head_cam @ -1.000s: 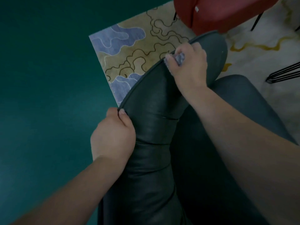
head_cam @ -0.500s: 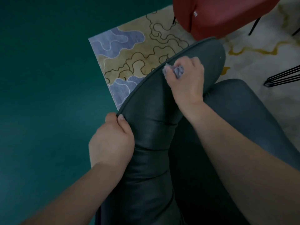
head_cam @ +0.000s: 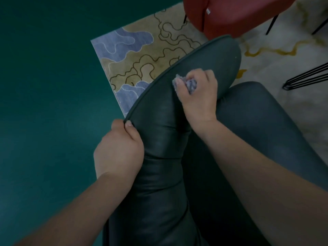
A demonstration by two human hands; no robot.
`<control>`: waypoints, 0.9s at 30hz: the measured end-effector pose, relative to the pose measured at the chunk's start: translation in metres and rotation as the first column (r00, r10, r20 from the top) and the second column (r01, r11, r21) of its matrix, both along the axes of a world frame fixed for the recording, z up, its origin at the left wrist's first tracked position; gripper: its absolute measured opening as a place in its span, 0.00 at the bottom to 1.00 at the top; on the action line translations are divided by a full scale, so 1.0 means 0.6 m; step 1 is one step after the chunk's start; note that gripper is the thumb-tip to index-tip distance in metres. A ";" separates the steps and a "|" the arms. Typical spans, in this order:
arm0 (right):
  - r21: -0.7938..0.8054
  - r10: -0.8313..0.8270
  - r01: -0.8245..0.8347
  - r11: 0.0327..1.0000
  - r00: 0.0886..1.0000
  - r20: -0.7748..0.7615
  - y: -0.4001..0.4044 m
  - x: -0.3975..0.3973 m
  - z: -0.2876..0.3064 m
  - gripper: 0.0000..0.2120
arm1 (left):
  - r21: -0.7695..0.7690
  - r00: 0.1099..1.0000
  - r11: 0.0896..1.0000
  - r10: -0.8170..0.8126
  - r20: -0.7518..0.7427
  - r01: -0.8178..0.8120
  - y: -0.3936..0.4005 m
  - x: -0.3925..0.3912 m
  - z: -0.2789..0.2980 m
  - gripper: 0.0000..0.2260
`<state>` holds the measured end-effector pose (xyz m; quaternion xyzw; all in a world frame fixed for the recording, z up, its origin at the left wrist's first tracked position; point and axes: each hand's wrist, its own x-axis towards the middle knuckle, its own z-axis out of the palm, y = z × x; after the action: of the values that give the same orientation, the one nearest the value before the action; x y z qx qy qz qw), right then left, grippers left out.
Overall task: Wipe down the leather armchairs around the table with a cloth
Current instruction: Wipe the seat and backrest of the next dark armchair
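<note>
We see the right hand point(head_cam: 197, 96) grasping a crumpled cloth point(head_cam: 190, 83) and pressing it on the dark armchair point(head_cam: 163, 142) armrest, while the left hand point(head_cam: 119, 150) grips its piped edge.

From my feed, the armchair point(head_cam: 159, 157) fills the lower middle, its padded back rising toward the top right, with my left hand point(head_cam: 119, 153) on its left edge and my right hand point(head_cam: 198, 96) farther up, pressing the cloth point(head_cam: 190, 84) onto the back. A rug point(head_cam: 138, 59) lies on the floor behind the armchair. A second chair point(head_cam: 230, 13) stands on the rug beyond the backrest's far end, and wire legs point(head_cam: 305, 77) sit at the right edge.
</note>
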<state>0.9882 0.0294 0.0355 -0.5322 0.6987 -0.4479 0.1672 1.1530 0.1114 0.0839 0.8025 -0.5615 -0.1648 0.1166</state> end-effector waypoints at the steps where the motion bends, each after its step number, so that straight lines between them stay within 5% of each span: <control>1: 0.013 -0.030 0.029 0.999 0.999 0.024 0.009 0.003 -0.005 0.09 | -0.003 1.000 1.000 -0.001 -0.001 0.001 0.000 0.000 0.000 0.11; 8: 0.176 -0.116 0.032 0.984 0.865 0.488 0.184 0.046 -0.082 0.10 | 0.015 0.997 0.996 -0.082 -0.006 0.082 0.006 -0.002 0.007 0.18; 11: 0.226 -0.119 0.016 0.974 0.885 0.450 0.171 0.026 -0.079 0.12 | 0.034 0.984 0.983 -0.179 0.003 0.178 0.008 -0.002 0.011 0.24; 16: 0.078 -0.045 0.023 0.997 0.953 0.300 0.115 0.043 -0.012 0.08 | 0.085 0.961 0.957 -0.276 -0.007 0.276 0.008 0.009 0.006 0.29; 22: 0.191 -0.116 0.011 0.982 0.826 0.551 0.229 0.071 -0.069 0.09 | 0.140 0.893 0.891 -0.444 0.066 0.433 0.049 0.019 0.015 0.34; 27: 0.215 -0.097 -0.020 0.976 0.851 0.517 0.230 0.040 -0.055 0.13 | 0.060 0.870 0.875 -0.484 0.093 0.480 0.100 0.026 0.010 0.32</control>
<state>1.0122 0.1674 0.0025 -0.3549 0.6810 -0.5018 0.3982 1.1684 0.1711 0.0899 0.6466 -0.7462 -0.1560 0.0279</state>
